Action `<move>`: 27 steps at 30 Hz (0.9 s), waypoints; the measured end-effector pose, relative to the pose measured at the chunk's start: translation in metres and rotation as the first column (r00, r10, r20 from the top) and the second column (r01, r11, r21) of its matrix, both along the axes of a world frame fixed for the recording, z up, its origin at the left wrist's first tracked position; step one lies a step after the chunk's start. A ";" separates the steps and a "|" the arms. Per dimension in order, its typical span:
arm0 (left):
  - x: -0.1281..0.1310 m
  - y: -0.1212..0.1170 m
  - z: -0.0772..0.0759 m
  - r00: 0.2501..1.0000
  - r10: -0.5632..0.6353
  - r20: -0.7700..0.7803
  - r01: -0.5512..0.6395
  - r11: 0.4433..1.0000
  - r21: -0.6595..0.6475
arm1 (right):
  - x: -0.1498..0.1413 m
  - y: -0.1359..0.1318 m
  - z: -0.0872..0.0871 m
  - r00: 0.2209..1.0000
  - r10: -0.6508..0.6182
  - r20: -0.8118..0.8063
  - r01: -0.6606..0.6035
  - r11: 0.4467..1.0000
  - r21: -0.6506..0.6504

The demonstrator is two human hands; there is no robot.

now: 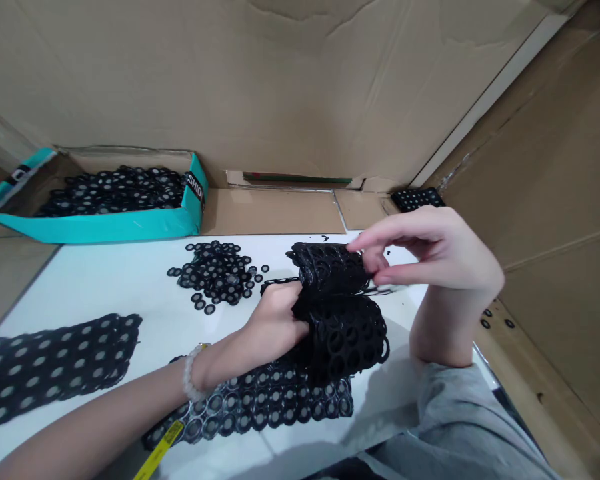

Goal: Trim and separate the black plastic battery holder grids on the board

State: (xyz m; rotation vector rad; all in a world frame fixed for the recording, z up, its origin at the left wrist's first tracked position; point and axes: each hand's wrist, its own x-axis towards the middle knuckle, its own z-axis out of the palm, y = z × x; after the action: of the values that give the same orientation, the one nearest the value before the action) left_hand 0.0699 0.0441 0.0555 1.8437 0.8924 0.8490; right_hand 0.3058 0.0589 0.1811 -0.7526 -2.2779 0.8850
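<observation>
My left hand (275,317), with a beaded bracelet (193,377) at its wrist, is closed around the middle of a folded bundle of black perforated sheets (350,337). The bundle bends into an upper and a lower flap, both full of round holes. At the upper flap's right edge is my right hand (420,250), its index fingertip touching the sheet and its thumb and other fingers curled in at the edge. Exactly what those fingertips pinch is partly hidden. Beneath the bundle, on the white table (380,413), lies another black sheet (280,400) with rows of rings.
A pile of small black rings (220,273) lies beyond my left hand. Many more fill a turquoise-edged box (125,227) at the back left. Another dotted black sheet (60,367) rests at left, near a yellow strip (157,453). Cardboard walls (280,87) enclose the back and right.
</observation>
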 end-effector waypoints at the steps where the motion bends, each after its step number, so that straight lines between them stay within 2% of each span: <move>1: 0.000 0.000 0.000 1.000 0.002 -0.009 -0.002 1.000 -0.005 | 0.000 0.000 -0.001 1.000 0.009 -0.013 -0.009 1.000 -0.029; 3: 0.000 0.000 0.000 1.000 0.000 -0.016 0.000 1.000 -0.007 | -0.004 0.003 -0.004 0.997 -0.074 0.002 0.074 0.996 -0.045; 5: 0.000 0.000 0.002 1.000 -0.011 -0.001 0.011 1.000 -0.001 | -0.011 0.007 -0.008 0.970 -0.233 0.074 0.232 0.973 0.015; 7: 0.001 0.000 0.004 0.999 -0.026 0.025 0.026 1.000 0.008 | -0.019 0.013 -0.011 0.939 -0.308 0.156 0.295 0.950 0.101; 10: 0.001 0.000 0.007 0.999 -0.025 0.034 0.024 1.000 0.019 | -0.024 0.016 -0.011 0.942 -0.261 0.211 0.236 0.962 0.138; 15: 0.000 0.000 0.006 1.000 -0.021 0.006 0.021 0.999 -0.038 | -0.011 0.007 0.000 0.972 -0.215 0.092 0.206 0.974 0.094; 18: 0.000 -0.001 0.004 0.999 -0.043 0.009 0.044 0.997 -0.067 | 0.001 0.002 0.006 0.998 -0.029 0.052 0.029 1.000 0.000; 20: 0.000 -0.001 0.005 0.999 -0.041 0.009 0.042 0.997 -0.071 | 0.005 0.003 0.006 0.991 0.123 0.042 -0.121 0.991 -0.049; 22: 0.001 -0.001 0.006 1.000 -0.025 0.007 0.025 0.998 -0.059 | 0.004 0.006 0.004 0.974 0.223 0.037 -0.220 0.972 -0.081; 24: 0.002 -0.001 0.007 1.000 -0.021 0.018 0.021 0.999 -0.036 | -0.002 0.010 0.000 0.979 0.197 0.053 -0.192 0.977 -0.087; 27: 0.003 -0.001 0.009 0.998 -0.034 0.044 0.034 0.999 0.009 | -0.017 0.018 -0.010 0.990 -0.069 0.124 0.070 0.998 -0.005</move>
State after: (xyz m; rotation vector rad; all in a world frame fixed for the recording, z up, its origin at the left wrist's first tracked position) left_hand 0.0724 0.0433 0.0645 1.8352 0.8287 0.8707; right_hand 0.2885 0.0772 0.1716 -0.9086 -2.3409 0.8385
